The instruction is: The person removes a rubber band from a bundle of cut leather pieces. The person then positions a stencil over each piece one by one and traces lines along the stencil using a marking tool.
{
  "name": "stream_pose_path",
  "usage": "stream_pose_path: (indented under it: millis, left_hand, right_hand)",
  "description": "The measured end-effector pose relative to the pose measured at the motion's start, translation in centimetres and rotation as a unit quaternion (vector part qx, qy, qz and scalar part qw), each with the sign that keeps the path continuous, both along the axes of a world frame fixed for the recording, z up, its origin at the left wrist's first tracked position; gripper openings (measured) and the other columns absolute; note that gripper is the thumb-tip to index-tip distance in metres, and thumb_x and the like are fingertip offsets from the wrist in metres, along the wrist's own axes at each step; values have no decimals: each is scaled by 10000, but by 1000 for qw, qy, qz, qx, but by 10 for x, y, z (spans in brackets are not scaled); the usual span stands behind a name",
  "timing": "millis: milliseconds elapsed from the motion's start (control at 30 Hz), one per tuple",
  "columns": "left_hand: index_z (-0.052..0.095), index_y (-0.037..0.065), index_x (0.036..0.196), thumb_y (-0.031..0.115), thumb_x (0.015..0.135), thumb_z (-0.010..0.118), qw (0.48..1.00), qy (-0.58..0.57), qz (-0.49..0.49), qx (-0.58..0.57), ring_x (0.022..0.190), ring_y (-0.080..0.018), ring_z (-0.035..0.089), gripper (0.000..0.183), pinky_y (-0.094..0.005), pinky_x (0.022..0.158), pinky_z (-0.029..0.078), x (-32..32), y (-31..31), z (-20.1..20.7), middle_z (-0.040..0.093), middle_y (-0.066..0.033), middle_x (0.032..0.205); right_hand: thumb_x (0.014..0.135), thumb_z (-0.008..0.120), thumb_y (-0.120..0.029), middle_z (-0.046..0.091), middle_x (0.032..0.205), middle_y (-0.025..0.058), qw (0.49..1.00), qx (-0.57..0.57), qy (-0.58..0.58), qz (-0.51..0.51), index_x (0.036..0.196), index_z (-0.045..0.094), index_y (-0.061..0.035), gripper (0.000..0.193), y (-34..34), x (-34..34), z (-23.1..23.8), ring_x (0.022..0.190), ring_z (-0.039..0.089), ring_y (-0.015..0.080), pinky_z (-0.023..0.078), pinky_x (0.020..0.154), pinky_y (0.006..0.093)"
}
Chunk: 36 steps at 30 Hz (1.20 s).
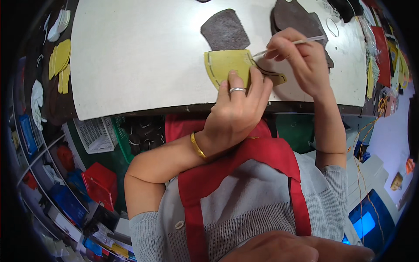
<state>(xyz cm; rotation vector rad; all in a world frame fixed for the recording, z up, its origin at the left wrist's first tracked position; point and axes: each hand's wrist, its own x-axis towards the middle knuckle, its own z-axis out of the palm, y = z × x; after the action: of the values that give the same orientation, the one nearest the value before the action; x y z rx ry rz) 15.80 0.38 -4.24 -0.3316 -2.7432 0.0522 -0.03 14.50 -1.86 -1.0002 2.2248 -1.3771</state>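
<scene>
A yellow template (222,61) with dark slots along its edges lies flat near the table's front edge. Its narrow curved arm (278,78) reaches out to the right. My left hand (238,105) rests on the template, fingers stretched out and tips pressing it down. In my right hand (301,61) is a slim pale pen (312,39), pinched between thumb and fingers. Its tip meets the template's upper right edge, just beyond my left fingertips. Directly behind the template lies a dark brown leather piece (224,30); whether it continues underneath is hidden.
More dark brown leather pieces (297,17) are stacked beyond my right hand. Yellow pieces (60,59) and a white glove (37,105) lie off the white board's (131,56) left side. Below the table stand a white basket (94,133) and a red bin (100,185).
</scene>
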Motion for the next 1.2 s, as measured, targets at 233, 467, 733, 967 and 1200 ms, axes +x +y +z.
stream_pose_path:
  millis: [233, 467, 733, 967, 1200]
  left_hand:
    - [675, 124, 1147, 217, 939, 539, 999, -33, -8, 8, 929, -320, 622, 265, -345, 753, 557, -1, 4, -9, 625, -90, 1151]
    - [660, 219, 1295, 186, 915, 549, 998, -53, 1, -28, 914, -287, 611, 398, -288, 730, 548, -3, 3, 3, 618, -55, 1170]
    - [686, 247, 1251, 201, 857, 647, 998, 19, -6, -55, 852, -206, 646, 398, -236, 570, 523, -8, -4, -1, 660, 29, 1100]
    - [688, 119, 1063, 139, 788, 683, 994, 14, -48, 93, 892, -216, 669, 276, -261, 645, 556, -11, -22, 5, 670, -13, 1020]
    - [721, 93, 1055, 30, 774, 707, 979, -49, -159, 115, 1085, -312, 653, 288, -413, 897, 556, -51, -104, 22, 693, -74, 1116]
  right_hand:
    - [1040, 599, -195, 702, 809, 93, 979, 106, 173, 26, 968, 686, 13, 237, -6, 13, 2, 702, 708, 221, 539, 635, 314]
    - [980, 682, -195, 628, 677, 76, 954, 127, 269, -26, 907, 627, -68, 157, 59, 34, 3, 588, 642, 269, 485, 526, 368]
    - [1017, 568, -203, 673, 773, 141, 988, 52, 130, -63, 1007, 646, -27, 193, 34, 24, 5, 760, 673, 373, 540, 668, 434]
    - [876, 714, -264, 729, 850, 140, 939, 233, 252, 38, 812, 699, -27, 246, 9, 26, 15, 833, 703, 355, 563, 713, 446]
    - [985, 664, -168, 740, 879, 40, 936, 195, 148, -254, 1035, 765, -17, 188, 77, -30, 21, 806, 670, 88, 536, 712, 256]
